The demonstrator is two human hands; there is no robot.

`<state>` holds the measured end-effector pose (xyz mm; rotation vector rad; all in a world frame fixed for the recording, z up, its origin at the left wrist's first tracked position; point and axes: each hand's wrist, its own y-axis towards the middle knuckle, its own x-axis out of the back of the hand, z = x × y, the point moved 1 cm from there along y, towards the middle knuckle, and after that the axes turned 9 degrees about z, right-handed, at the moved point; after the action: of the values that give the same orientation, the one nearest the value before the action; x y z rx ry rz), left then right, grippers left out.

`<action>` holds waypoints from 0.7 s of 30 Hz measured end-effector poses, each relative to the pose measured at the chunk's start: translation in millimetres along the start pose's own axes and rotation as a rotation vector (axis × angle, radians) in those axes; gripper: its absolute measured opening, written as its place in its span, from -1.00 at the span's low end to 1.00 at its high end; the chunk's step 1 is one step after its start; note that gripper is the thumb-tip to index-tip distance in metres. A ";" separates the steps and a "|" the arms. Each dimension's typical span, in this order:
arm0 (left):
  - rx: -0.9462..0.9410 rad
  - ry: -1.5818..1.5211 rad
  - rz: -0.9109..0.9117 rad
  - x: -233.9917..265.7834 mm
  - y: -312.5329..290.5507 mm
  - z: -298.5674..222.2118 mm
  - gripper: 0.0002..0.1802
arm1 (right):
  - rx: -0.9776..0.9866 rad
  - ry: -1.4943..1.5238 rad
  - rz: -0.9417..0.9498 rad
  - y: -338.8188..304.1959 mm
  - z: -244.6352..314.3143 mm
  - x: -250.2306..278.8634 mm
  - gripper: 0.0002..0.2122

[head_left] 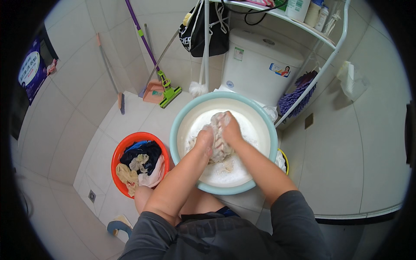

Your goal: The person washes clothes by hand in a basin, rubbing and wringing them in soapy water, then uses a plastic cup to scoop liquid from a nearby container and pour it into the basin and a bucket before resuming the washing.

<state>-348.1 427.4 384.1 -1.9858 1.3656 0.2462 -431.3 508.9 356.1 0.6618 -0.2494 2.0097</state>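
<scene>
A large basin (177, 162) with a pale blue rim and white inside holds foamy, sudsy water. Over its middle my left hand (205, 139) and my right hand (230, 129) are both closed on a wet, light-coloured cloth (220, 149), bunched up between them. Suds cover the fingers in part. The lower end of the cloth hangs down to the foam. Its exact kind cannot be made out. To the left of the basin stands a red-orange tub (116, 173) with dark, beige and pale pink clothes (149, 156) in it.
Behind the basin is a white toilet (260, 56) under a white metal rack (342, 30) with bottles. A green squeeze mop (170, 93), a pink dustpan (154, 92) and a broom (121, 104) stand back left. A yellow-rimmed bin (284, 162) sits right; a blue-grey slipper (117, 227) lies near left.
</scene>
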 end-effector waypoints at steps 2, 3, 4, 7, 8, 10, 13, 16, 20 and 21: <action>0.021 0.103 0.076 3.2 0.7 -0.1 -0.66 | -0.107 -0.169 0.096 12.7 -29.0 16.5 -0.73; 0.026 0.167 0.162 20.9 10.6 -0.8 -0.65 | -0.131 -0.383 0.134 15.2 -37.3 23.9 -0.71; 0.034 0.226 0.251 35.2 17.6 -3.0 -0.64 | -0.187 -0.498 0.266 15.3 -42.4 31.6 -0.64; -0.282 1.222 0.050 62.7 22.5 -26.8 -0.60 | -0.178 -0.501 0.194 -4.4 -30.4 54.0 -0.56; -0.151 1.379 -0.028 53.2 15.0 -36.9 -0.55 | -0.232 -0.534 0.220 -8.6 -27.4 64.3 -0.45; -0.302 1.630 -0.024 41.2 5.6 -42.5 -0.49 | -0.286 -0.582 0.456 -24.8 -29.5 69.3 -0.46; -0.459 1.753 0.119 27.7 4.5 -32.3 -0.37 | -0.277 -0.646 0.676 -36.6 -21.5 68.2 -0.50; -0.582 1.714 0.285 15.3 14.5 -21.1 -0.24 | -0.217 -0.444 0.598 -24.7 -36.1 70.6 -0.57; -0.577 1.306 0.444 5.3 13.2 -26.2 -0.17 | -0.266 0.254 0.562 -18.6 15.1 96.6 -0.64; -0.541 1.143 0.497 4.2 14.0 -28.7 -0.18 | -0.275 0.373 0.548 -16.5 20.5 99.4 -0.65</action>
<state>-365.1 403.2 396.9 -2.2550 2.7504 -0.4354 -448.1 582.4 426.1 0.0297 -0.5122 2.5070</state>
